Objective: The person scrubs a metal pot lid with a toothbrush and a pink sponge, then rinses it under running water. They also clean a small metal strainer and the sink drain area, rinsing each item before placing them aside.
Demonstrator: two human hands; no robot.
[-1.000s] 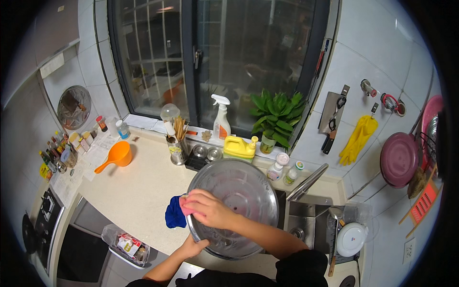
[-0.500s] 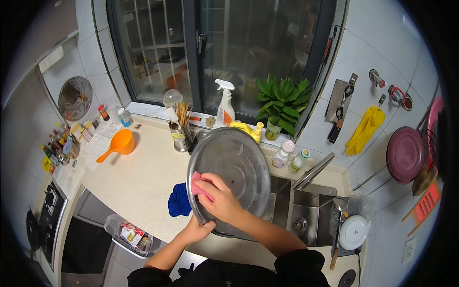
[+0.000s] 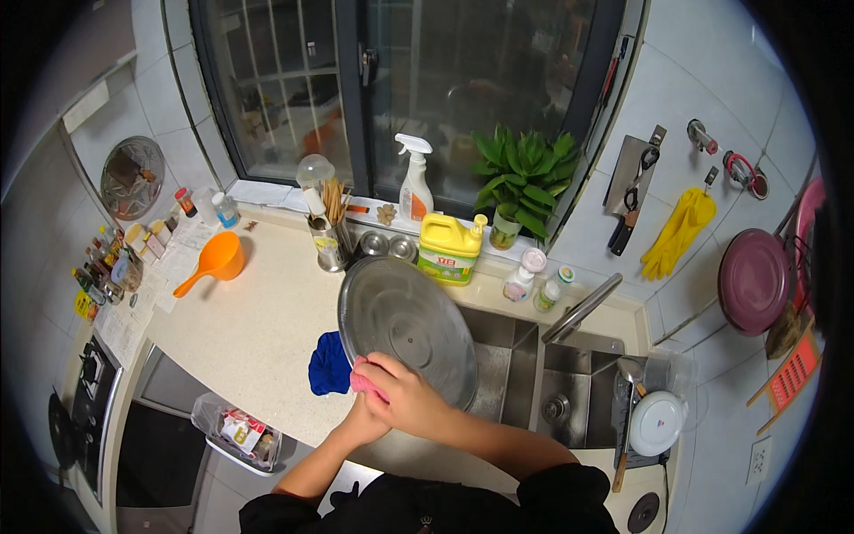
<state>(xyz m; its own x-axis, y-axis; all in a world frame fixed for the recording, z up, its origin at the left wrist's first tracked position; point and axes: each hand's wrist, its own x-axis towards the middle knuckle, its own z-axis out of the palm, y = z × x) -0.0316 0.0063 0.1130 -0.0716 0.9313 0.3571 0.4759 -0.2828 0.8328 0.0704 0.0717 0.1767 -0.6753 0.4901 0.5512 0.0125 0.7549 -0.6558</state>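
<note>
A grey, see-through round basin [image 3: 411, 311] is tilted above the counter's front and the left part of the sink [image 3: 516, 405]. My left hand [image 3: 366, 424] grips its near-left rim, with the fingers largely hidden behind my right hand. My right hand [image 3: 407, 399] is closed on a pink cloth [image 3: 361, 377] and presses it to that same stretch of rim, close against the left hand. A crumpled dark blue cloth [image 3: 328, 367] lies on the counter, just left of the basin.
Beyond the basin stand a yellow jug [image 3: 448, 249], a chopstick holder [image 3: 330, 245] and two small bottles [image 3: 523, 274]. An orange ladle [image 3: 221, 256] lies on the left counter. The faucet [image 3: 583, 309] leans over the sink; a white bowl [image 3: 658, 422] sits right of it.
The basin has come lower and nearer, uncovering the yellow jug behind it. My right hand has slid the pink cloth down along the rim to my left hand.
</note>
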